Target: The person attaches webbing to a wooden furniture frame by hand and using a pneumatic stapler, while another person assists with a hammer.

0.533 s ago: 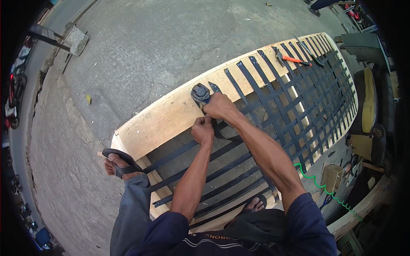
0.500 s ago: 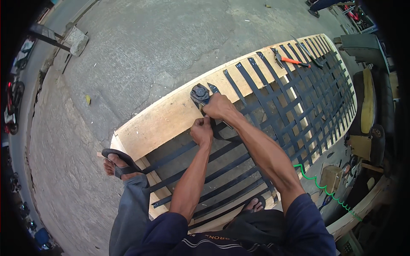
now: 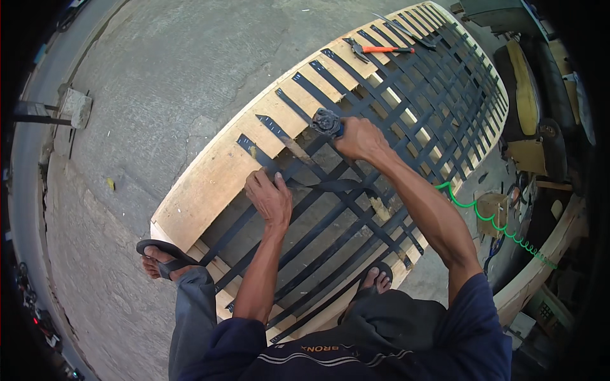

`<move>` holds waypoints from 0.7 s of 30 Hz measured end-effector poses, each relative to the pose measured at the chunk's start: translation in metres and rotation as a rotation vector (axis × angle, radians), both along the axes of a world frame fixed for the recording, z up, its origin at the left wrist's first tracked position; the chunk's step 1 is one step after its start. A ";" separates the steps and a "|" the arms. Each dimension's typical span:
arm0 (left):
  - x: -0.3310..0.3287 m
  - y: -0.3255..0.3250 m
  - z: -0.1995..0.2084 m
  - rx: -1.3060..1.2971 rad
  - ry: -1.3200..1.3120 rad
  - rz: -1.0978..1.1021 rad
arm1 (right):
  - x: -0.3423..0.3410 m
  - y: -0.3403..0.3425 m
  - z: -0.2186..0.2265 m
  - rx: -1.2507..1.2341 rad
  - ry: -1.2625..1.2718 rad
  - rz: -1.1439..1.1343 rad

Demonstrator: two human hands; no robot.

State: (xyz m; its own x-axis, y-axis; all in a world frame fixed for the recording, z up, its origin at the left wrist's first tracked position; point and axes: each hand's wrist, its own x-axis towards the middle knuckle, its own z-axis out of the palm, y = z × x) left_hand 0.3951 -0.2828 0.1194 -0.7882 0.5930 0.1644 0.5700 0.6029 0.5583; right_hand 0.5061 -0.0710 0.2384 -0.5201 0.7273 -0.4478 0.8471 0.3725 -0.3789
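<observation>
A long wooden frame (image 3: pixel 206 184) lies before me with black webbing straps (image 3: pixel 321 219) woven across it. My right hand (image 3: pixel 362 138) is closed round a dark staple gun (image 3: pixel 327 122), its head raised over the straps near the frame's left-hand board. Lower down, my left hand (image 3: pixel 270 198) has its fingers bent but apart, beside the inner edge of that board. Just beyond its fingertips, a strap end (image 3: pixel 246 145) lies flat on the wood with staples in it. I cannot tell whether the fingers touch the strap.
Farther up the frame lie an orange-handled hammer (image 3: pixel 384 49) and a long curved metal tool (image 3: pixel 406 32). A green coiled hose (image 3: pixel 486 218) runs off to the right. My sandalled feet are at the frame's near end. Seat parts and scraps stand on the right.
My right hand has lifted the staple gun off the board and away to the right. My left hand has come apart from it. The view has shifted, uncovering the stapled strap end.
</observation>
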 end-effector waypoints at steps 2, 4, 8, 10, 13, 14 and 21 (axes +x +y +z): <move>0.032 0.012 0.013 0.047 -0.048 -0.233 | 0.043 0.029 -0.011 0.139 -0.052 0.003; 0.062 0.016 0.017 0.069 -0.091 -0.458 | 0.078 0.044 -0.033 0.253 -0.052 -0.027; 0.095 0.028 0.019 -0.172 0.068 -0.735 | 0.147 0.056 -0.078 0.241 -0.033 -0.066; 0.101 0.012 0.010 -0.205 -0.036 -0.784 | 0.172 0.044 -0.098 0.323 -0.004 -0.020; 0.127 -0.032 -0.017 -0.047 -0.057 -0.710 | 0.195 0.024 -0.123 0.581 0.074 -0.067; 0.135 -0.043 -0.022 -0.053 -0.052 -0.720 | 0.199 0.017 -0.128 0.779 0.111 -0.126; 0.141 -0.039 -0.006 0.210 -0.172 -0.562 | 0.166 -0.139 -0.108 -0.184 0.431 -0.161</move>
State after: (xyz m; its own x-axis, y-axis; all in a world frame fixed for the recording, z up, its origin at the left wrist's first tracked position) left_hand 0.5359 -0.3221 0.1130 -0.3910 0.8934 0.2212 0.6595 0.1043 0.7445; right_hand 0.6725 -0.2097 0.1309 -0.5740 0.7424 -0.3455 0.6403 0.1439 -0.7545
